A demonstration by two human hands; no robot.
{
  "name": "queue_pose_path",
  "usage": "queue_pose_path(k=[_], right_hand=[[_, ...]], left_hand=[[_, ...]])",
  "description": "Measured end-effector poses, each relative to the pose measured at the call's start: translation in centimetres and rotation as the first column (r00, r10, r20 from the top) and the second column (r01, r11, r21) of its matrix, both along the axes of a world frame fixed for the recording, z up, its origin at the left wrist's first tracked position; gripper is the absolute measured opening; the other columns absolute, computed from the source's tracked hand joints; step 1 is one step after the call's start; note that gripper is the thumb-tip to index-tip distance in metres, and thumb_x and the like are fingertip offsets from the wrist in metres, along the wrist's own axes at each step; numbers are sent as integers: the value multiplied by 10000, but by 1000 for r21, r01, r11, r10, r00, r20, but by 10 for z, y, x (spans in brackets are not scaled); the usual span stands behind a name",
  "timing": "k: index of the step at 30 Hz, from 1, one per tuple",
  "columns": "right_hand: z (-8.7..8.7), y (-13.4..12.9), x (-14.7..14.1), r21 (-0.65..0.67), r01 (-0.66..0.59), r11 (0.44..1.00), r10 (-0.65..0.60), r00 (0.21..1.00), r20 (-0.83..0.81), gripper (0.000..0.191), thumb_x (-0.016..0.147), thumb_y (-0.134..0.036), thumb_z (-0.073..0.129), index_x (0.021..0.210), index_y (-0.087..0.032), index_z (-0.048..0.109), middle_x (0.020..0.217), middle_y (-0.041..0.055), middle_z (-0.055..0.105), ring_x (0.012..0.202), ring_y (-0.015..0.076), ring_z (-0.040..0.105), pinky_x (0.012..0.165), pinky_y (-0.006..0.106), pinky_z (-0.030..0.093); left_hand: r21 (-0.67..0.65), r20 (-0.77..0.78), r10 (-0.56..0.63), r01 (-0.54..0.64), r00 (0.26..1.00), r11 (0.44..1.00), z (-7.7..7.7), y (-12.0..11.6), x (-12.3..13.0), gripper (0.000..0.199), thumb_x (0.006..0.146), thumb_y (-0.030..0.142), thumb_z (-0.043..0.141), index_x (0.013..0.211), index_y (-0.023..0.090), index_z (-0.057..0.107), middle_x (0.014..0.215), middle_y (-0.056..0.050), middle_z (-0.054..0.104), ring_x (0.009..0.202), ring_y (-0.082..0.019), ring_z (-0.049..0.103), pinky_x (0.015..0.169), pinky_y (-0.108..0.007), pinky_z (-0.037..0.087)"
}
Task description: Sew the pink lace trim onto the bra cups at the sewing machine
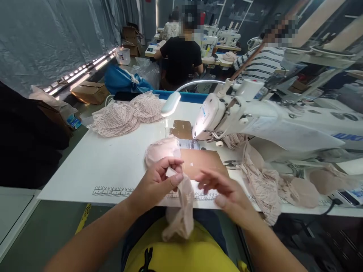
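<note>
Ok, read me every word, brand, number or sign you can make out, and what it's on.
"JUKI": blue letters on the sewing machine, slightly blurred.
Too small or blurred to read: numbers on the ruler strip.
Also unreadable: the blue mark on the machine's head, and print on the white bucket.

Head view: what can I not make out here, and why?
All in the head view:
Held fabric: pinched part, hidden by the left hand.
Sewing machine: far end, cut off by the right picture edge.
Ruler strip: numerals, too small to read.
</note>
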State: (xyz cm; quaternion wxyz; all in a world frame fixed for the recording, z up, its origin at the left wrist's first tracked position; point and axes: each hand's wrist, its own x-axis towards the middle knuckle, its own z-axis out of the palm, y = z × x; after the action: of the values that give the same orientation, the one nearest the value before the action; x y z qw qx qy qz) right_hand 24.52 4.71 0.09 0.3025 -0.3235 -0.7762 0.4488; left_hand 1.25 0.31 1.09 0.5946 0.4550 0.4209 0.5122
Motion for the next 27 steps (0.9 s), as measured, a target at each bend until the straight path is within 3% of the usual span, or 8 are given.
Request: queue_pose_path(k=[2,3,8,13,17,21,24,27], right_hand=[[5,-11,-19,-92,-60,994,58,998,-26,685,791,-469,687,1394,-256,438,1199,84,619,1011,245,605,830,351,513],[5,-12,-27,-141,-26,990,21,999,-36,552,839,-431,640,1339,-247,495,1165,75,629,1017,238,597,846,348,499],[-11,3,-35,-373,43,927,-117,977,-177,335,821,-457,645,1017,-186,625,918,28,627,820,183,575,716,280,472],[-18,6,-36,-431,43,902,-161,957,-241,324,825,-482,625,940,-180,638,838,16,610,779,161,564,703,274,462],[-19,8,-36,-330,63,942,-131,973,-188,464,835,-431,614,1222,-185,544,1091,82,616,955,195,585,808,320,478],[-18,18,-34,-45,108,993,-100,983,153,374,828,-277,593,1183,-161,577,964,72,622,838,178,569,753,314,458],[-13,25,-40,12,77,997,-77,939,336,340,835,-253,586,1159,-149,596,825,39,610,781,172,552,712,290,421],[-10,30,-53,100,18,995,-61,889,453,181,843,-258,583,979,-154,642,813,37,600,751,161,529,649,262,362]], left_hand=[[59,74,-60,56,995,997,2,2,14,356,846,324,642,1178,217,569,977,-39,545,819,-139,565,689,-236,501],[94,69,-65,58,996,994,2,3,18,378,858,312,628,1217,232,544,1024,-47,542,849,-144,567,726,-253,507],[228,-367,104,-19,924,974,-8,8,4,530,822,298,682,1308,265,474,1220,-60,525,997,-169,528,869,-278,451],[63,-495,-154,212,855,975,-19,4,0,274,907,391,525,793,151,589,703,4,509,644,-116,461,581,-220,388],[34,-421,14,0,907,999,-5,-8,-21,338,864,448,565,701,152,554,657,13,474,583,-104,440,521,-205,369],[-61,-405,237,-285,883,957,16,-8,-86,345,752,495,671,780,159,599,692,-5,563,592,-134,514,525,-226,427],[16,-688,263,-348,677,938,18,6,-128,432,768,550,623,957,162,627,791,-42,626,668,-182,564,585,-282,475],[284,-923,326,-210,206,936,9,20,-134,547,800,522,576,1211,161,583,1211,-131,587,1061,-301,556,822,-391,497]])
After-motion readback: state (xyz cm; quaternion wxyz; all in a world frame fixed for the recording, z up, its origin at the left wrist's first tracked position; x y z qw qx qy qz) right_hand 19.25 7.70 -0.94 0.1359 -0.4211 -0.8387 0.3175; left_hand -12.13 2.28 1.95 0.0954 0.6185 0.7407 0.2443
